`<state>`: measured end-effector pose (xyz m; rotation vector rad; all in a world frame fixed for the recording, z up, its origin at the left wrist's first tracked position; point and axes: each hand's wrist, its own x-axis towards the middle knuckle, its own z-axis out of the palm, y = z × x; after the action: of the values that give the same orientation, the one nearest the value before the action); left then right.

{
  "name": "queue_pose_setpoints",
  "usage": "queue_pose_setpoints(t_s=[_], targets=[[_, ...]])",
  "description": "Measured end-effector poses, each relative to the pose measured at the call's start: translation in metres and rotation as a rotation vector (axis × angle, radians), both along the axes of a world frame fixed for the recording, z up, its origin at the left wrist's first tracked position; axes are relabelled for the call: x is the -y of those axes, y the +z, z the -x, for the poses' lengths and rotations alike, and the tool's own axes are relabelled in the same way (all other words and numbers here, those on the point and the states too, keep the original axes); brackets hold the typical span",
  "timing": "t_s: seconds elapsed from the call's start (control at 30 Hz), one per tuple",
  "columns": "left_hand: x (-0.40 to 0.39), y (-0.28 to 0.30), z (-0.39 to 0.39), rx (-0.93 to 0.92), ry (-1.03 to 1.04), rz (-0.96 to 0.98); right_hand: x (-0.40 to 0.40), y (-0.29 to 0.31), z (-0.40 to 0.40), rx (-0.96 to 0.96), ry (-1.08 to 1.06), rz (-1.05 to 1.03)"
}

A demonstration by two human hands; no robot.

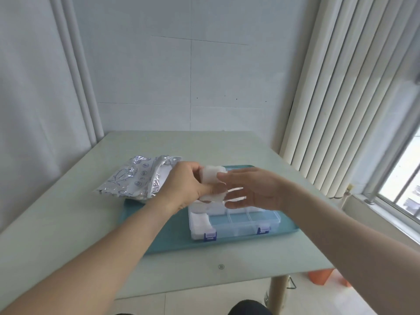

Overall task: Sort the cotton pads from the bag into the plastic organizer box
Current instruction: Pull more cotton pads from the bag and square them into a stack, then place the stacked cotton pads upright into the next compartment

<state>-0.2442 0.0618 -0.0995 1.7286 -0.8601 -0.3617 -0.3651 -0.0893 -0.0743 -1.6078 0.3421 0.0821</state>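
Observation:
My left hand [185, 185] is closed around a stack of white cotton pads [211, 176], held above the back of the clear plastic organizer box [268, 223]. My right hand [250, 189] has its fingers spread and its fingertips touch the stack from the right. The box has blue latches and lies open on a teal tray [163, 237]. White pads [200, 220] fill its front left compartment, and more lie in the back left one. The silvery foil bag [134, 178] with blue drawings lies open to the left, behind my left hand.
The tray rests on a pale green table [68, 235] whose front edge runs close to me. White walls stand behind and to the left. Vertical blinds [341, 98] and a window are on the right. An orange object [320, 277] sits on the floor under the table's right corner.

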Motion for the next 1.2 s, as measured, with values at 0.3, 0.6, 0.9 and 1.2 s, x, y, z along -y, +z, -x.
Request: queue_pose_setpoints(t_s=[0.3,0.6,0.9,1.2], targets=[[-0.046,0.004,-0.013,0.117,-0.022,-0.583,-0.024,-0.030,-0.009,-0.248,-0.170,0.228],[-0.045,-0.005,0.005,-0.228,-0.145,-0.530,-0.050,-0.035,-0.037,-0.447,-0.059,0.853],[-0.035,-0.004,0.010,-0.160,-0.172,-0.656,-0.049,-0.025,-0.022,-0.338,-0.125,0.929],[-0.026,-0.003,0.013,-0.105,-0.106,-0.721,-0.052,-0.034,-0.021,-0.312,-0.152,1.035]])
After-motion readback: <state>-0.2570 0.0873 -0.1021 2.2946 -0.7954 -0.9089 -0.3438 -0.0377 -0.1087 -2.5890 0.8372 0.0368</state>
